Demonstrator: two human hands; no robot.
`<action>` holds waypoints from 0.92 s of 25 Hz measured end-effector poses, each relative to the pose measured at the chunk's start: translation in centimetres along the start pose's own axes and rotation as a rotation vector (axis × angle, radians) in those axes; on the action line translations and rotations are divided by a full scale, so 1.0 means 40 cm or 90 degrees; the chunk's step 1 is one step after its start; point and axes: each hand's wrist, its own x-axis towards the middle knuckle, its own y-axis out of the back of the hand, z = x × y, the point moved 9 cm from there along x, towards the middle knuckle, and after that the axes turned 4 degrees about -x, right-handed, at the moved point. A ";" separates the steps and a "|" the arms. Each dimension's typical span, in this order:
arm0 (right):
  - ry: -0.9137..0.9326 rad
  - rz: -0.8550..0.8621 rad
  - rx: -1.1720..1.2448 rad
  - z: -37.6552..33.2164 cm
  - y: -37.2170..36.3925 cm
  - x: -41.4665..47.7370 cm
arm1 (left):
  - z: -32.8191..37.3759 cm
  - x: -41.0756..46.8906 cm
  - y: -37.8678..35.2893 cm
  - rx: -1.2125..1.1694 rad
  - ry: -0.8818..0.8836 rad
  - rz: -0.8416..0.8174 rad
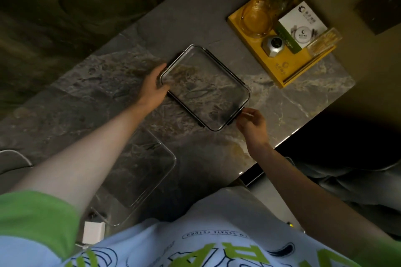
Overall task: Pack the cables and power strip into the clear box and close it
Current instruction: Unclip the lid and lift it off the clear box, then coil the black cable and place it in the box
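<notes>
So the head view looks straight down at a dark marble table. Middle of the frame there's the clear lid with its dark rim and clips, and both hands are on it. The left hand grips the lid's left edge, fingers curled round the rim. The right hand pinches the lower right corner, fingers narrow on a clip there, thumb and forefinger close together. The clear box itself sits open in the lower left of the frame, partly behind the left forearm, well apart from the lid. A white charger with its cable lies at the bottom left, just beside the box corner. Upper right there's a yellow tray holding glassware and a white carton.
</notes>
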 end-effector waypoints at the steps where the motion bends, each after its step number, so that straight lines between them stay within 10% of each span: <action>1: 0.000 0.002 -0.024 -0.007 -0.002 -0.003 | -0.014 -0.027 0.025 -0.001 -0.006 0.019; 6: 0.107 0.030 -0.251 -0.053 -0.017 -0.041 | -0.127 -0.205 0.175 -0.038 0.020 0.153; 15: 0.270 -0.286 -0.476 -0.022 -0.356 -0.200 | -0.436 -0.639 0.340 -0.178 0.206 0.447; 23: 0.224 -0.424 -0.549 0.097 -0.481 -0.295 | -0.535 -0.830 0.242 -0.287 0.383 0.402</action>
